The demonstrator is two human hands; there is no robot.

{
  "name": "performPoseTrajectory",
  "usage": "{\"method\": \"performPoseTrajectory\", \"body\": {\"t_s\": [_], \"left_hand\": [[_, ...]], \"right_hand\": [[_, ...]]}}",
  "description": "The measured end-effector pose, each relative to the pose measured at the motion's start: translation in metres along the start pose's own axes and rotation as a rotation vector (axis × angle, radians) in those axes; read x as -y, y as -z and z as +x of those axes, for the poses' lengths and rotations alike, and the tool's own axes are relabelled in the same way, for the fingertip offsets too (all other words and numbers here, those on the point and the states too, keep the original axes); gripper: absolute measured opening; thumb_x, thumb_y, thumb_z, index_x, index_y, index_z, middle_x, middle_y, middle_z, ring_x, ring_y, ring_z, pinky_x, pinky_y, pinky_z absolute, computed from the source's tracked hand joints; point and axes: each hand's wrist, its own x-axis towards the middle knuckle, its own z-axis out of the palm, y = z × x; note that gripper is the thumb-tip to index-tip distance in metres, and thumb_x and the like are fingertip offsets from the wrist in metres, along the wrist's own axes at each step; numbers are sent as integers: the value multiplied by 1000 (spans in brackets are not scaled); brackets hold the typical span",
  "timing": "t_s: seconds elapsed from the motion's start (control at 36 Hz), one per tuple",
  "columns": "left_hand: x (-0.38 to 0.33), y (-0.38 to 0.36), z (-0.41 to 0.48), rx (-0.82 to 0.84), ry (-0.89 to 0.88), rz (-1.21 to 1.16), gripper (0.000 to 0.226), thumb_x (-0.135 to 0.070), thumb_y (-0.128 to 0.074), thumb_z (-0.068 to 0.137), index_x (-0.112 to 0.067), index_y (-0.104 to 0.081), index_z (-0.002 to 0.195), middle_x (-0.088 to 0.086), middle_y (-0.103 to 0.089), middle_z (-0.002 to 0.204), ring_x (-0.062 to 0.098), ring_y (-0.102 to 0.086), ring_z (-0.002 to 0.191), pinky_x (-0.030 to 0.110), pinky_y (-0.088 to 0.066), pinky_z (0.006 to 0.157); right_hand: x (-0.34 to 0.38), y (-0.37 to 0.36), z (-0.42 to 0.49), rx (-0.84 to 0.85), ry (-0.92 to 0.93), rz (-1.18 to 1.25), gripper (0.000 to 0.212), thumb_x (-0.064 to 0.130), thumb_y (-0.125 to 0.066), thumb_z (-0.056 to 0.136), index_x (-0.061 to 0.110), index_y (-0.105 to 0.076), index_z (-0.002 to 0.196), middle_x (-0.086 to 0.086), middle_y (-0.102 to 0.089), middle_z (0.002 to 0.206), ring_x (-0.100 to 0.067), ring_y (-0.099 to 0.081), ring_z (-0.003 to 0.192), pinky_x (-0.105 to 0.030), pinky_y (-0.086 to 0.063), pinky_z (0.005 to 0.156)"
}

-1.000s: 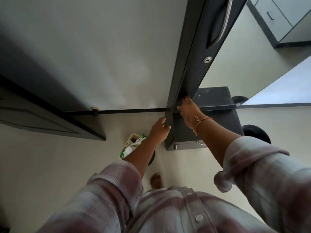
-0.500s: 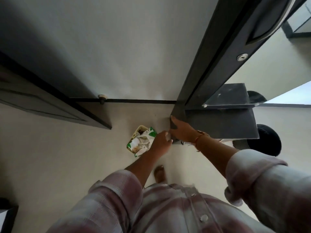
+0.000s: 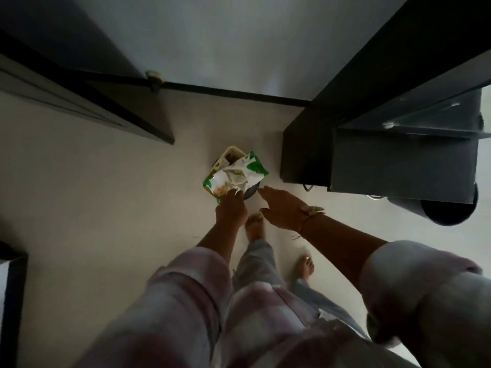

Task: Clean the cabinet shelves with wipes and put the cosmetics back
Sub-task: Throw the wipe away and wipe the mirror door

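Head view, looking down on wipes pack (image 3: 239,173) lying atop a basket (image 3: 230,153) on the floor (image 3: 106,195) left of the cabinet (image 3: 305,155), left hand (image 3: 231,209) touching its near edge, grip impossible to tell, right hand (image 3: 281,211) nearby, fingers outstretched, empty.

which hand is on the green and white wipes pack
The left hand, the one with no wrist thread: its fingers meet the near edge of the wipes pack. The right hand is stretched open beside the pack, short of it.
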Motion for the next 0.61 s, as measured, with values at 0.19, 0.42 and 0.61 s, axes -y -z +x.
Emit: {"method": "performPoseTrajectory", "body": {"t_s": [0.19, 0.42, 0.61], "left_hand": [[13, -18, 59, 26, -174, 420, 48, -20, -41, 96, -20, -40, 143, 5, -26, 156, 35, -26, 140, 56, -35, 104], [11, -27, 85, 80, -167, 591, 41, -25, -48, 93, -22, -53, 134, 2, -27, 155, 31, -21, 141, 48, -27, 108], [9, -26, 77, -30, -193, 593, 35, -16, -51, 89, -10, -59, 123, 7, -54, 129, 32, -44, 120, 45, -38, 94]], "right_hand": [[-17, -20, 25, 22, 0, -87, 60, 29, -53, 94, 25, -30, 149, -2, -41, 150, -25, -46, 131, -36, -45, 101], [-46, -35, 26, 75, 20, -147, 58, 28, -53, 96, 21, -31, 149, -1, -30, 157, -25, -38, 138, -39, -41, 107], [-67, -33, 18, 53, 19, -141, 54, 27, -52, 96, 19, -35, 147, -2, -33, 155, -26, -38, 138, -42, -42, 106]]}}
